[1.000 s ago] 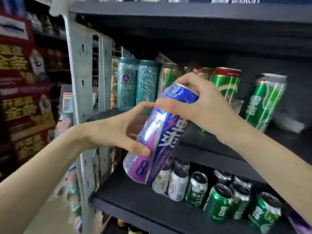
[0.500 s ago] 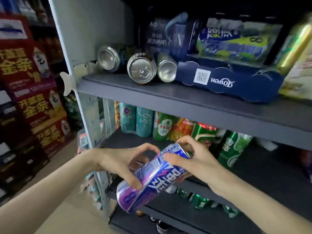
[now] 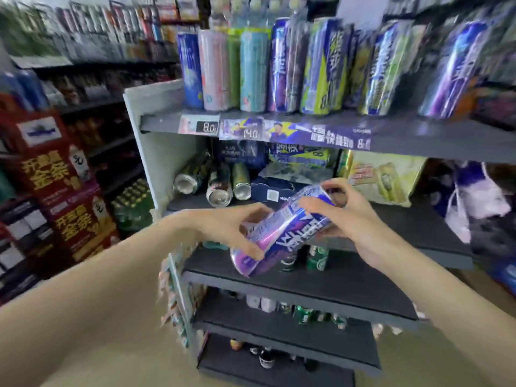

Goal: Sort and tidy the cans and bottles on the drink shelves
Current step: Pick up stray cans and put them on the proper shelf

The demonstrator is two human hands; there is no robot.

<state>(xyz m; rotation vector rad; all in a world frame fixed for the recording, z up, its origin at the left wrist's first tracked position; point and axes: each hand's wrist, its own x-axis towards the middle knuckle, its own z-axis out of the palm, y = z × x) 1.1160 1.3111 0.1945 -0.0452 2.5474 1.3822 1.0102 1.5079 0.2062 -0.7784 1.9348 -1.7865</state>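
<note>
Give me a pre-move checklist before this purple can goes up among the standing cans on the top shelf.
1. Both hands grip the purple can, left hand low, right hand high: ok.
2. Can upright: not ok, tilted.
3. Matching purple cans stand on the top shelf: ok.
4. Free gap beside them: cannot tell, blurred.
5. Path upward clear of the lying cans: ok.

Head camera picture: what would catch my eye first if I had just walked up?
First, the purple can, tilted in mid-air in front of the shelves, the left hand gripping its lower end and the right hand its top. Next, the row of tall cans standing upright on the top shelf. Below them, three cans lie on their sides.
</note>
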